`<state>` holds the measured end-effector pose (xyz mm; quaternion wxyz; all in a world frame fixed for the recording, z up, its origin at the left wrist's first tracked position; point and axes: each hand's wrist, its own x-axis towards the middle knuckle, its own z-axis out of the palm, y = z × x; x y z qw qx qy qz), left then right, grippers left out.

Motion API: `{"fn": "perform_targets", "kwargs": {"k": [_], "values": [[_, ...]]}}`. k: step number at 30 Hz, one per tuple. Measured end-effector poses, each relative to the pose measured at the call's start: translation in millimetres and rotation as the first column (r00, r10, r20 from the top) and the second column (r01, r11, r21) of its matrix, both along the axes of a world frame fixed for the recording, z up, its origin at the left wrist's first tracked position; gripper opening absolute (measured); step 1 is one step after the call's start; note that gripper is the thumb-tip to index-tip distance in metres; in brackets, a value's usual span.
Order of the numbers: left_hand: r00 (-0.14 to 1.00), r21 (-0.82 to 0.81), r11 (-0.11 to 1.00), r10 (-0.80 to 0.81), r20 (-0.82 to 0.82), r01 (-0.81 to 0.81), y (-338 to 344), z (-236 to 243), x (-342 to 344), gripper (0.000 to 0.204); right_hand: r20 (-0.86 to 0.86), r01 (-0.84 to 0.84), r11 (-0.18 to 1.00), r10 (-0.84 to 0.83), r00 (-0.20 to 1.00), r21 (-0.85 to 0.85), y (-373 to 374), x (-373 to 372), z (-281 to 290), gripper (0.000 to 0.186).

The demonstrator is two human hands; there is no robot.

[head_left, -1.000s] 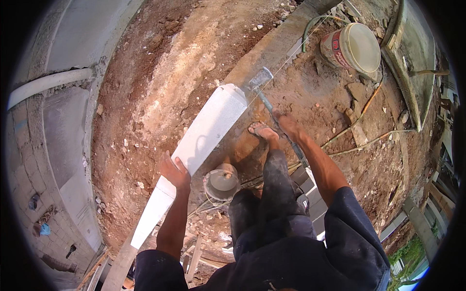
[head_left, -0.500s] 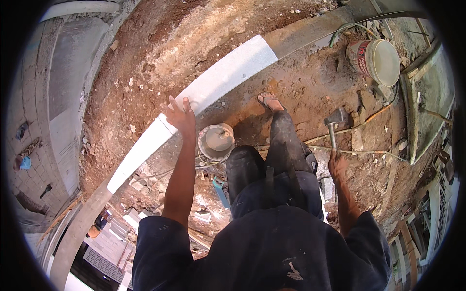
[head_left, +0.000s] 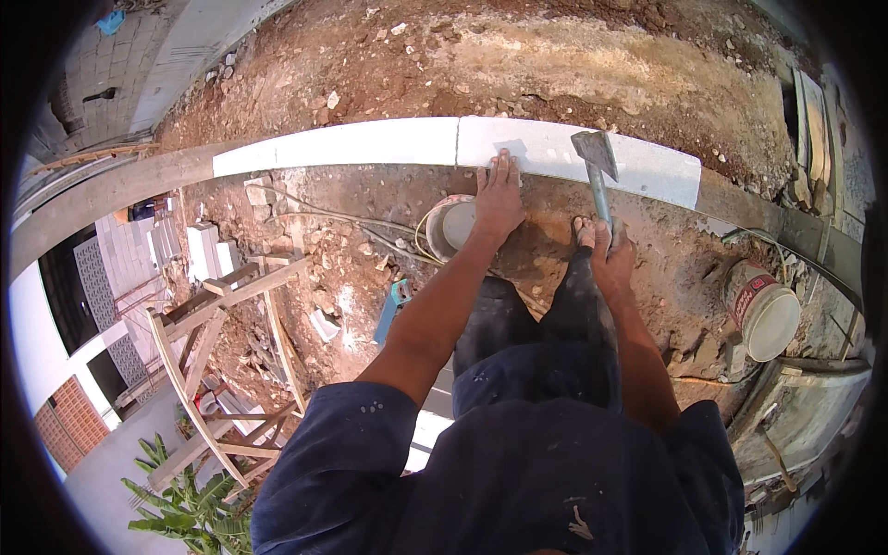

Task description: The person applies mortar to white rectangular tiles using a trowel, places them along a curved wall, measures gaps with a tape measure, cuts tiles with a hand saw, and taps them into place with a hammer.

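my right hand (head_left: 612, 261) has its grip wrapped tight around the lower end of a hammer (head_left: 597, 176) handle, fingers pressed together on it. the hammer stands nearly upright from the fist, its dull grey metal head lying over the near edge of the white block (head_left: 564, 153). my left hand (head_left: 499, 196) has its grip spread flat, fingers together and palm down, fingertips touching the same block just left of the hammer head.

the white block is long, smooth and square-edged, laid end to end with a second white block (head_left: 342, 148) on its left; a thin vertical joint shows between them. both sit on a grey concrete beam (head_left: 111, 190) that runs on to the left of the blocks and again to their right.

just below the block, beside my left wrist, stands a small round bucket (head_left: 450, 225), its rim crusted with grey. well right of the block and lower sits a larger white bucket (head_left: 766, 310) with a red band. beyond the block the ground is rough red-brown earth (head_left: 573, 65) scattered with pale stones. below and left of the block lie loose wires (head_left: 351, 222), rubble, a blue tool (head_left: 392, 310) and a rough wooden trestle (head_left: 217, 314). nothing lies between either hand and the block.
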<state>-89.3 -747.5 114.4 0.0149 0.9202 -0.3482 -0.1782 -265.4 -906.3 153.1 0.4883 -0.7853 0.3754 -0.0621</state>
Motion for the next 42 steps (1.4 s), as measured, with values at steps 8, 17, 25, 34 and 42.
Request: {"fn": "perform_targets", "kwargs": {"k": [8,17,25,34,42], "values": [[0.996,0.008,0.998,0.059,-0.063,-0.058,-11,6,6,0.078,-0.279,-0.237,0.957,0.184,0.942,-0.168,-27,11,-51,0.06],[0.87,-0.064,0.873,0.471,-0.143,-0.483,47,25,-46,0.068,-0.398,-0.454,0.885,0.382,0.834,-0.102,-82,-45,12,0.065],[0.845,-0.038,0.851,0.512,-0.153,-0.523,82,32,-75,0.063,-0.101,-0.529,0.838,0.519,0.849,-0.134,-64,42,7,0.042],[0.964,-0.028,0.994,0.11,0.243,-0.107,15,-25,11,0.054,0.509,-0.352,0.936,0.301,0.806,0.003,-6,92,24,0.053],[0.968,-0.052,0.994,0.101,0.23,-0.092,27,-27,12,0.053,-0.039,-0.418,0.908,0.419,0.907,0.042,-13,44,12,0.045]]}}
